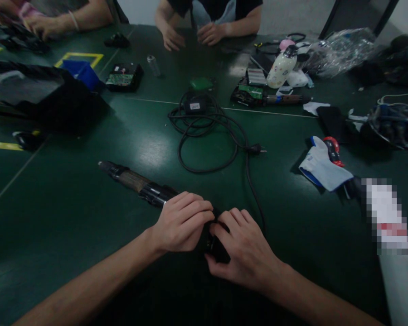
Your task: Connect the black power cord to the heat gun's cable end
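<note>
Both my hands meet at a small black object (pixel 221 251), mostly hidden under my fingers; its kind cannot be made out. My left hand (pixel 183 224) has its fingers bent and pressed together at the object's upper left side. Around the right side curls my right hand (pixel 243 249), with its thumb at the lower edge and its fingertips close to those of the left. An electric screwdriver (pixel 134 181), black with a brownish grip, lies just beyond my left hand, which covers its rear end. Farther off is a coiled black cable (pixel 212 171) with a power adapter (pixel 194 106) and a plug (pixel 255 149).
Opened devices with green circuit boards (pixel 122 79) (pixel 253 93) lie across the green table (pixel 71 226). A white-and-blue glove (pixel 324 167), a bottle (pixel 282 68) and plastic wrap (pixel 343 50) are at right. A black case (pixel 30 90) and blue bin (pixel 80 74) stand left. Two people sit opposite.
</note>
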The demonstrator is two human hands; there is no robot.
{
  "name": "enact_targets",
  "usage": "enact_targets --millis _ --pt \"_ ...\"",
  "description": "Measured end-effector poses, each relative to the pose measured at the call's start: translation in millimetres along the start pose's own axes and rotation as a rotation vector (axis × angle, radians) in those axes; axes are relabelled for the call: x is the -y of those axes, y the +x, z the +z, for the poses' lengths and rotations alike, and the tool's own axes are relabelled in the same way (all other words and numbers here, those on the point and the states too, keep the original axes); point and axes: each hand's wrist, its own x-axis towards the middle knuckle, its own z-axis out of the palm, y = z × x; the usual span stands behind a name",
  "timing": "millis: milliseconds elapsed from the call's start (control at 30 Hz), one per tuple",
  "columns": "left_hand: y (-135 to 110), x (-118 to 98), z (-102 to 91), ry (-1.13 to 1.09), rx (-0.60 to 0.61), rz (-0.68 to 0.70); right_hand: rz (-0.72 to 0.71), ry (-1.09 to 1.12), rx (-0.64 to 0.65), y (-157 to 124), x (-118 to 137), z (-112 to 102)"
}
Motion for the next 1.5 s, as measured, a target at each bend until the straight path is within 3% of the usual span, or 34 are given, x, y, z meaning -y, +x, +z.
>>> enact_targets --millis 300,833,1133,1333,1500 --pt "-1 5 -8.2 0.019 -0.16 -0.031 0.172 -0.022 -0.226 0 -20 4" --pt "-3 13 -14.4 0.013 -0.226 -0.05 0.125 0.149 -0.259 -2 -27 2" --pt "-3 14 -13.9 -0.014 -0.229 -0.06 -0.037 0.139 -0.178 -2 -25 -1" --pt "-4 15 -13.5 0.009 -0.212 -0.074 -0.009 0.084 -0.155 0 -22 0" --pt "-4 14 -13.9 0.019 -0.205 -0.054 0.114 0.078 -0.254 1 -25 0"
